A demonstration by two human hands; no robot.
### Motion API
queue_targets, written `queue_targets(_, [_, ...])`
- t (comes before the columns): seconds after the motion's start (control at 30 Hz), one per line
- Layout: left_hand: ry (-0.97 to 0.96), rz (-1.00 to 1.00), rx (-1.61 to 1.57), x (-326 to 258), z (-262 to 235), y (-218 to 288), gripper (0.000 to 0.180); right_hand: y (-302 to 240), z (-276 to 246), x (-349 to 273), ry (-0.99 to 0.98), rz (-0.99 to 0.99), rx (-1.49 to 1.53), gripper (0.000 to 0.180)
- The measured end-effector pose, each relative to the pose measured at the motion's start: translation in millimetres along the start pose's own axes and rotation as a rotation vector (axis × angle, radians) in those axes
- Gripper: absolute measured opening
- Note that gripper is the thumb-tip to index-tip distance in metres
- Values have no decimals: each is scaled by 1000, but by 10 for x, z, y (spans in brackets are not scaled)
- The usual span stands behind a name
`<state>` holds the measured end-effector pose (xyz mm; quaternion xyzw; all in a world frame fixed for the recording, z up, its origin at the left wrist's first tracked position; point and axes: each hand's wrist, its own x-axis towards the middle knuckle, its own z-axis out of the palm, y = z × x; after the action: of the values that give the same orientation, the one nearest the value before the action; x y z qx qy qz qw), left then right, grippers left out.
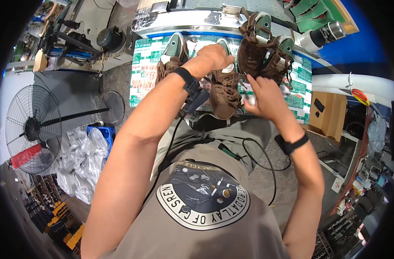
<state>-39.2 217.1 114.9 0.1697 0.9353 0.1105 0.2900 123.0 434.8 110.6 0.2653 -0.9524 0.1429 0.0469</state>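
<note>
Brown suede shoe (225,93), soft and light: your left hand (214,55) grips its tongue end, your right hand (266,97) pinches the limp laces on the tabletop (143,64).

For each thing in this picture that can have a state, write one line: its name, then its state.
Middle brown shoe: on the bench, gripped by left hand.
Left brown shoe: lying on the bench, untouched.
Pair of brown shoes: laces loose, at right hand.
Floor fan: blades not blurred, seemingly off.

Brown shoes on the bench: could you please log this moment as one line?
left hand: on middle brown shoe | right hand: at its laces | other shoes: alongside
</note>
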Motion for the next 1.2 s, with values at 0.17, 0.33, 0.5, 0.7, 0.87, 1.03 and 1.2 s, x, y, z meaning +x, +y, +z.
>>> queue_targets(0.17, [-3, 47, -13, -6, -49, 26, 76, -673, -197, -699, 50, 202, 89, 88])
queue_targets(0.33, [-1, 28, -17, 1, 25, 12, 73, -1329, -214, -677, 22, 397, 244, 84])
queue_targets(0.5, [59, 21, -46, 21, 85, -12, 69, -914, -123, -659, 66, 379, 226, 79])
queue_targets(0.7, [14, 32, -67, -30, -24, 26, 68, -262, 117, -85, 135, 366, -7, 67])
queue_targets(0.87, [77, 19, -90, -24, 52, -174, 68, -376, -88, -523, 46, 520, -68, 70])
queue_targets(1.03, [-32, -34, 3, -43, -78, 105, 60, -709, -291, -713, 20, 582, 300, 74])
queue_targets(1.2, [26, -3, -101, -57, -17, 77, 84, -911, 89, -95, 192, 368, 311, 68])
